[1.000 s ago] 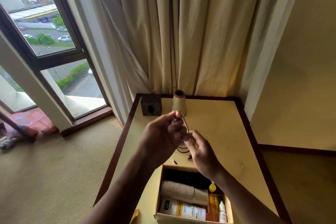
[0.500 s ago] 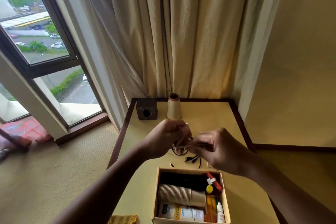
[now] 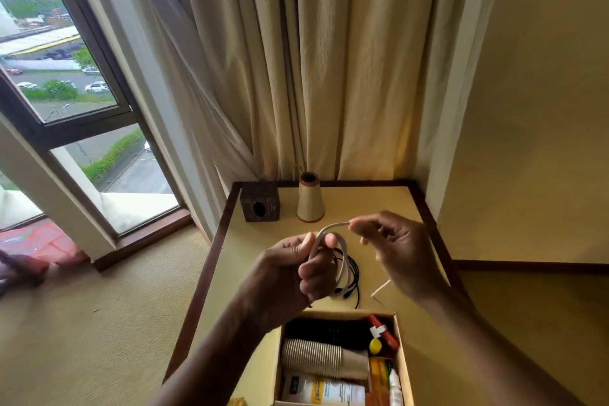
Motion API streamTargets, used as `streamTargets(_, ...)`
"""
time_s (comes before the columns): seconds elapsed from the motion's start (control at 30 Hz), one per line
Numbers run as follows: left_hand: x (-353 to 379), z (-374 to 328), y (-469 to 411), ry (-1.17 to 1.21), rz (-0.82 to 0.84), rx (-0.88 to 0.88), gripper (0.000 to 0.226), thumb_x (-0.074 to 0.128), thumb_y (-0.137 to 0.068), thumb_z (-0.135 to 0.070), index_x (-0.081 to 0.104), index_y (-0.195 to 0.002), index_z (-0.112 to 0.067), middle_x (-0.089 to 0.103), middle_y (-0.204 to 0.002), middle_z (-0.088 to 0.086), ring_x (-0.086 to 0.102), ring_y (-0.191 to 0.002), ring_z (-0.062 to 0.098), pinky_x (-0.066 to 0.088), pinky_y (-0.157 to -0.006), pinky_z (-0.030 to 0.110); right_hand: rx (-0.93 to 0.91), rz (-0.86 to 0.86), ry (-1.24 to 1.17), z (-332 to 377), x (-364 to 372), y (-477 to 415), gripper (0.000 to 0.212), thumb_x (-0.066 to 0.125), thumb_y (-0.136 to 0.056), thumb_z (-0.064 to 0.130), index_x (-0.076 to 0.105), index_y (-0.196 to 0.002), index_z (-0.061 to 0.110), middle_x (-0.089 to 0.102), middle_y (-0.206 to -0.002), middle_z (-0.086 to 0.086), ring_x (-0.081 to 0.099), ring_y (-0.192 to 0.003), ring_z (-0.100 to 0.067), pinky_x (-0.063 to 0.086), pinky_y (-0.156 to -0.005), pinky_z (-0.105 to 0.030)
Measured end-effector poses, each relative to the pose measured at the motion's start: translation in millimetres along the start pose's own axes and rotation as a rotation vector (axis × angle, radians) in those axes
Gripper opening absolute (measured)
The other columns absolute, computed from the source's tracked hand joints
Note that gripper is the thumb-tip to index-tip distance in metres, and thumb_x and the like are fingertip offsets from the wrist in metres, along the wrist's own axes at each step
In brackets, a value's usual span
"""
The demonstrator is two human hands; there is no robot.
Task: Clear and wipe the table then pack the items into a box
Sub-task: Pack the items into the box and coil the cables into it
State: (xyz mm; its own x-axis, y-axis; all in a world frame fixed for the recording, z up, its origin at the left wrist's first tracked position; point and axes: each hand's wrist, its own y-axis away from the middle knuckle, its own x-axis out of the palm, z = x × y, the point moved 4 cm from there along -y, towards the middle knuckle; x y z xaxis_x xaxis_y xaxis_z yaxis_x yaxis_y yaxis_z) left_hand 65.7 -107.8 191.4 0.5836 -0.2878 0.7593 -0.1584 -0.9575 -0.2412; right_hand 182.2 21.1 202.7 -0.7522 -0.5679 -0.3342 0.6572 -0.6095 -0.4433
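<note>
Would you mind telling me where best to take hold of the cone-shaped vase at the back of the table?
Probably around the narrow neck of the vase, from above or the right: it stands upright, tapering upward, with the dark cube close on its left.

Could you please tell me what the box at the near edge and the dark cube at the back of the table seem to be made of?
The box looks like plain matte cardboard, with thin tan walls. The dark cube seems to be rough dark wood with a round hole, though its material is uncertain.
</note>
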Motion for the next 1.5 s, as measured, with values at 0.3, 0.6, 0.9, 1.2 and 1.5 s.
streamTargets(0.3, 20.6, -56.8, -23.7, -0.722, -0.375, 0.438, 0.022, 0.038, -0.108, -0.01, 0.057, -0.106, 0.0, 0.071, -0.096, 0.014, 0.069, -0.09, 0.027, 0.056, -0.087, 0.041, 0.2, 0.369, 0.015, -15.4, 48.4, 43.6, 0.032, 0.045, -0.106, 0.023, 0.06, -0.133, 0.033, 0.063, -0.081, 0.011, 0.059, -0.073, -0.007, 0.054, -0.069, -0.029)
streamTargets(0.6, -5.4, -50.2, -22.9, -1.76, -0.307, 0.014, 0.019, 0.047, -0.108, -0.013, 0.064, -0.098, -0.013, 0.067, -0.079, -0.002, 0.069, -0.069, 0.009, 0.058, -0.06, 0.032, -0.266, 0.088, 0.293, 36.0, 1.9, 7.2, 0.019, 0.07, -0.092, 0.021, 0.074, -0.109, 0.013, 0.071, -0.095, 0.008, 0.067, -0.087, 0.001, 0.053, -0.073, -0.013)
streamTargets(0.9, -8.6, -34.1, -0.2, -0.663, -0.067, -0.291, 0.031, 0.039, -0.106, -0.016, 0.062, -0.11, 0.004, 0.045, -0.073, 0.01, 0.04, -0.063, 0.02, 0.036, -0.059, 0.03, -0.465, 0.137, 0.428, 33.1, -14.3, -8.9, 0.026, 0.067, -0.096, 0.034, 0.076, -0.109, 0.013, 0.072, -0.091, 0.003, 0.067, -0.074, -0.004, 0.056, -0.06, -0.022)
streamTargets(1.2, 17.1, -15.7, -11.6, -0.16, -0.182, 0.27, 0.02, 0.037, -0.106, -0.013, 0.055, -0.105, -0.005, 0.061, -0.09, 0.011, 0.062, -0.08, 0.022, 0.049, -0.078, 0.036, 0.018, 0.172, 0.088, -10.8, 39.9, 25.6, 0.017, 0.051, -0.104, 0.015, 0.067, -0.106, 0.02, 0.063, -0.08, 0.011, 0.06, -0.072, -0.01, 0.048, -0.064, -0.02)
streamTargets(1.5, 19.5, -54.6, -25.8, -1.691, -0.43, 0.397, 0.019, 0.047, -0.106, -0.01, 0.066, -0.105, -0.007, 0.07, -0.107, 0.003, 0.07, -0.096, 0.018, 0.06, -0.081, 0.038, 0.107, 0.372, 0.126, 7.4, 42.9, 42.6, 0.033, 0.053, -0.103, 0.028, 0.056, -0.134, 0.039, 0.071, -0.098, 0.008, 0.069, -0.086, -0.009, 0.058, -0.072, -0.026)
